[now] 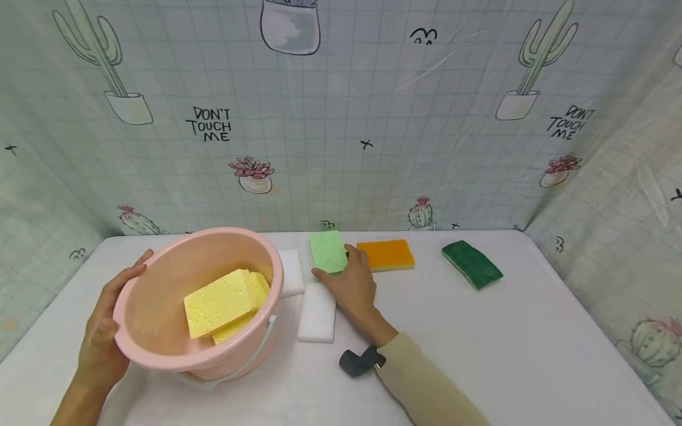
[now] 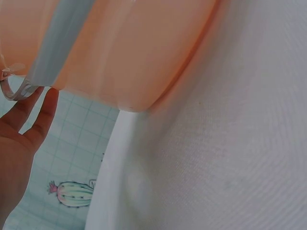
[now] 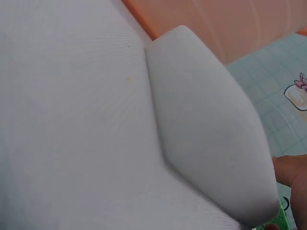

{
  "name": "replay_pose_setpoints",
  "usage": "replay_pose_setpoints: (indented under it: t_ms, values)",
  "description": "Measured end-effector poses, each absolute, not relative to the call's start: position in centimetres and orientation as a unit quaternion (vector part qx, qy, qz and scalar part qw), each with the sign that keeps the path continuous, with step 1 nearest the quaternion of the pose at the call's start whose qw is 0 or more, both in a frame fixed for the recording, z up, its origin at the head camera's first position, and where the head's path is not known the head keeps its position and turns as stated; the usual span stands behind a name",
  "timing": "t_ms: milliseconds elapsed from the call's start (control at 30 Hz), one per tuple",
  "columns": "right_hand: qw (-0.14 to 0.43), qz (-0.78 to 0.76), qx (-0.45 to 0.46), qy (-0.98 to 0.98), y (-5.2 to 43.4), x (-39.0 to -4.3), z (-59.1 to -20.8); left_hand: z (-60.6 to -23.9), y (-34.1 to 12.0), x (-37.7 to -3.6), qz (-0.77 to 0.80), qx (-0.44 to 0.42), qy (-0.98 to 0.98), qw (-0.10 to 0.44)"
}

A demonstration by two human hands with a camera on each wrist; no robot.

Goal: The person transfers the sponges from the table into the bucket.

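Observation:
A pink bucket (image 1: pixel 197 349) stands on the left of the table with yellow sponges (image 1: pixel 221 302) inside. My left hand (image 1: pixel 103 325) holds the bucket's rim from the left side; in the left wrist view its fingers (image 2: pixel 43 120) reach the rim beside the white handle (image 2: pixel 64 40). My right hand (image 1: pixel 354 287) pinches a light green sponge (image 1: pixel 326 249) near the table's back edge, thumb at its front and fingers at its right side. In the right wrist view the green sponge (image 3: pixel 280 220) is mostly hidden behind a white sponge (image 3: pixel 206 124).
Two white sponges lie between bucket and right hand, one nearer (image 1: pixel 318 313) and one partly behind the bucket (image 1: pixel 291 272). An orange sponge (image 1: pixel 385 254) lies just right of the right hand, a dark green scouring sponge (image 1: pixel 471 264) farther right. A patterned curtain (image 1: pixel 330 118) backs the table.

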State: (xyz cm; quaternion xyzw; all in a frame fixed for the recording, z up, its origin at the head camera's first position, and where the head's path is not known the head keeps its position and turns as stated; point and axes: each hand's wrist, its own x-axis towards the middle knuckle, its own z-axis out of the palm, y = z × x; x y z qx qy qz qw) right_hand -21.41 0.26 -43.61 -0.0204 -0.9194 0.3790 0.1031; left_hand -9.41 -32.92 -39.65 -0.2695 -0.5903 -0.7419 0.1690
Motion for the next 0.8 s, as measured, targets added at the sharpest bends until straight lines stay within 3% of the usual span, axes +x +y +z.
replay_pose_setpoints:
  t_ms: [433, 800]
  values:
    - [0.093, 0.366, -0.03, -0.926, 0.2, -21.44, -43.43, -39.57, -32.76, -9.82, -0.745, -0.289, -0.579, 0.161]
    - [0.116, 0.399, -0.003, -0.909, 0.24, -21.17, -43.64, -39.68, -32.9, -9.3, -0.737, -0.265, -0.598, 0.171]
